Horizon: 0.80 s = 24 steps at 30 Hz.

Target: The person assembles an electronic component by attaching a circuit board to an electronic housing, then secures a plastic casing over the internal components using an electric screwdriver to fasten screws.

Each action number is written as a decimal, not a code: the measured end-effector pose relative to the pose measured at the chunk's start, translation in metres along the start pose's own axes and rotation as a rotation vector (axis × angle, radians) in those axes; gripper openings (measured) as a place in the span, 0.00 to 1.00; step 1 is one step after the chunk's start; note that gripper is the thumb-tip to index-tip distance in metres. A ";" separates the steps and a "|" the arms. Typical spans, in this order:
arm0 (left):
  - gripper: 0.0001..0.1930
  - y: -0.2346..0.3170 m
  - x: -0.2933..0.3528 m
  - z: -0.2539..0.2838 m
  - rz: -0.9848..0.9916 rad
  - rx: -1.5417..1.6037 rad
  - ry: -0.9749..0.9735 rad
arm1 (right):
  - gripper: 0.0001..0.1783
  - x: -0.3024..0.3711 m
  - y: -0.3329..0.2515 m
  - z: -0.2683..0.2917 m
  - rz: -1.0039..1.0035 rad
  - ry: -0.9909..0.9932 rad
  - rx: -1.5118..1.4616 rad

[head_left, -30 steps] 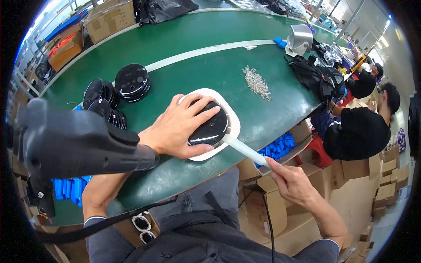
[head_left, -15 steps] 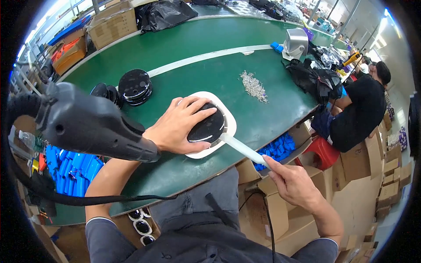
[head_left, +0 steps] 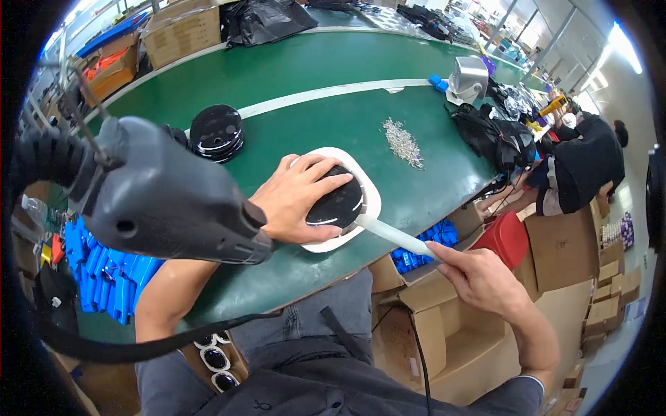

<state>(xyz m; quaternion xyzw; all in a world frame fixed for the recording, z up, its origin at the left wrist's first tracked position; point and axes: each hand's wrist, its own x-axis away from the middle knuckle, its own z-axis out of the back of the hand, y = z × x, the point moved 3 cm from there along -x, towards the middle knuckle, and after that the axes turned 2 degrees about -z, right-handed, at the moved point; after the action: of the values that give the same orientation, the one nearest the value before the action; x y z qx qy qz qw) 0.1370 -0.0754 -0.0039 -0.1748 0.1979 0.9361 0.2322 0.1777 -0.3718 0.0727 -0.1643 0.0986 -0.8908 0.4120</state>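
Note:
On the green worktable (head_left: 263, 277) lies a white rounded-square housing (head_left: 372, 196) with a glossy black round disc (head_left: 340, 201) set in it. My left hand (head_left: 295, 201) is spread across the disc, its thumb at the near edge and its fingers over the far side, gripping it against the housing. A pale, whitish-green stick (head_left: 395, 236) is in my right hand (head_left: 479, 274), which is closed round its near end. The stick's far tip meets the rim between disc and housing on the right; the exact contact is too small to tell.
A black tool (head_left: 173, 201) on a hose hangs at left before my forearm. Stacked black discs (head_left: 217, 132), loose screws (head_left: 402, 143), blue packs (head_left: 111, 274) and a silver lamp-like unit (head_left: 467, 80) lie around. Open cartons (head_left: 451, 326) stand below. At right a person (head_left: 590, 166) bends over near a red stool (head_left: 505, 239).
The view has shifted slightly, and the hanging tool looks larger and nearer. Both hands keep their holds, the stick still at the disc's rim. The person at right has bent over, off the stool.

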 end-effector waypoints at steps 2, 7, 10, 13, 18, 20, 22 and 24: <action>0.40 0.001 0.000 0.003 0.014 -0.008 -0.005 | 0.21 0.000 0.002 -0.006 0.013 0.003 -0.032; 0.40 -0.002 0.002 0.001 -0.005 -0.003 -0.014 | 0.23 0.000 0.006 -0.016 0.009 0.035 -0.170; 0.40 -0.001 0.002 0.000 -0.006 0.001 -0.031 | 0.23 -0.001 0.010 -0.021 -0.068 -0.019 -0.254; 0.39 0.000 0.000 0.000 -0.023 -0.002 -0.039 | 0.25 -0.001 0.013 -0.020 -0.057 -0.035 -0.223; 0.39 0.003 0.000 0.004 -0.011 -0.021 -0.053 | 0.27 0.003 0.014 -0.029 0.076 0.103 0.133; 0.39 0.002 -0.002 0.001 -0.017 -0.018 -0.053 | 0.28 0.003 0.017 -0.037 0.080 0.127 0.132; 0.40 0.005 0.002 0.002 -0.019 -0.066 -0.065 | 0.28 0.005 0.018 -0.050 0.079 0.133 -0.121; 0.40 0.005 0.001 0.002 -0.011 -0.066 -0.064 | 0.28 0.004 0.021 -0.066 0.079 0.155 -0.189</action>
<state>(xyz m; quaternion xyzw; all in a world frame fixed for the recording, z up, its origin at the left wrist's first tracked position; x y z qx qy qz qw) 0.1330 -0.0776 -0.0010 -0.1532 0.1583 0.9461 0.2375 0.1651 -0.3862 0.0056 -0.1289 0.2203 -0.8706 0.4205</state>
